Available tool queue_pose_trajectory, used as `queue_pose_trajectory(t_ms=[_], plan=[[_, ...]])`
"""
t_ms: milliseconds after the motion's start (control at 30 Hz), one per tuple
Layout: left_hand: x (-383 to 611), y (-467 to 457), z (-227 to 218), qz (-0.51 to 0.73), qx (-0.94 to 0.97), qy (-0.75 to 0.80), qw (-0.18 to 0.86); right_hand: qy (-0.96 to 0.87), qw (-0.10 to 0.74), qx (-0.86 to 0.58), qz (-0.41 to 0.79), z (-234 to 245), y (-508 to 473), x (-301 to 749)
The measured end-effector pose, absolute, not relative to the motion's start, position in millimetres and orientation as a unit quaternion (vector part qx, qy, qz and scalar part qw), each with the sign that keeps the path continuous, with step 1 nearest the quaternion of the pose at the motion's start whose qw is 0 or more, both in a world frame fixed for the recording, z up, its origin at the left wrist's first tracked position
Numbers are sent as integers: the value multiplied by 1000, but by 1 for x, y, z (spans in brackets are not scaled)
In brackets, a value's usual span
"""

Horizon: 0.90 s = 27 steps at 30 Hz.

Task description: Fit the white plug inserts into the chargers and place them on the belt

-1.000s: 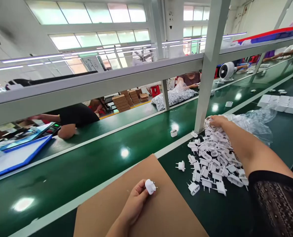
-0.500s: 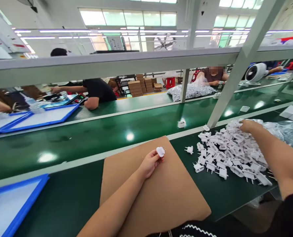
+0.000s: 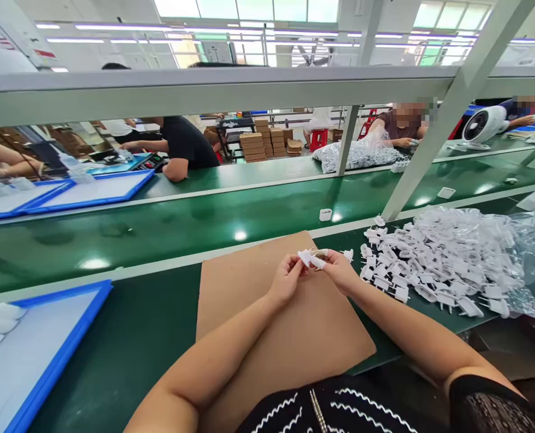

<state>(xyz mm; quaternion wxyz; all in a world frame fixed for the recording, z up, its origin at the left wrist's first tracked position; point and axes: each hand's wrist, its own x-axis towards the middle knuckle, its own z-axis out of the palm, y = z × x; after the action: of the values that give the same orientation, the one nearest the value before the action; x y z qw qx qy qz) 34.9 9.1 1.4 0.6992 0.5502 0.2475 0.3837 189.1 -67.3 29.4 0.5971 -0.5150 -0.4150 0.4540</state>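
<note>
My left hand and my right hand meet above a brown cardboard sheet on the green bench. Each pinches a small white plug part, and the pieces touch between the fingertips. Just to the right lies a big heap of the same white plug parts, spilling out of a clear plastic bag. My right hand is a short way left of that heap.
A blue-rimmed white tray sits at the lower left. A green conveyor belt runs across behind the bench, with a lone white part on it. A slanted grey frame post rises at right. Other people work on the far side.
My right hand left the far side of the heap and came to my left hand with a part. The camera swung left and down.
</note>
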Motion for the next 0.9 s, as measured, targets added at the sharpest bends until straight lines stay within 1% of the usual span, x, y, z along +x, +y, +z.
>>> queue_pose_trajectory(t_ms=[67, 133, 267, 333, 433, 533, 633, 767, 900], plan=[[35, 11, -2, 387, 542, 269, 696, -412, 606, -509, 451, 24, -60, 191], [35, 17, -6, 396, 528, 298, 690, -426, 597, -517, 441, 21, -56, 198], [35, 24, -14, 403, 529, 337, 667, -473, 555, -572, 376, 15, -60, 208], [35, 27, -16, 392, 541, 360, 651, -509, 519, -608, 318, 13, -66, 208], [41, 44, -12, 372, 575, 394, 613, -578, 441, -647, 231, 12, -74, 206], [59, 79, 1, 366, 625, 416, 550, -634, 363, -662, 165, 10, -76, 203], [88, 118, 16, 357, 681, 427, 476, -666, 314, -665, 124, 5, -73, 201], [135, 151, 24, 336, 737, 434, 394, -685, 289, -663, 91, 0, -69, 205], [163, 157, 22, 308, 757, 454, 356, -690, 294, -658, 71, -1, -73, 206]])
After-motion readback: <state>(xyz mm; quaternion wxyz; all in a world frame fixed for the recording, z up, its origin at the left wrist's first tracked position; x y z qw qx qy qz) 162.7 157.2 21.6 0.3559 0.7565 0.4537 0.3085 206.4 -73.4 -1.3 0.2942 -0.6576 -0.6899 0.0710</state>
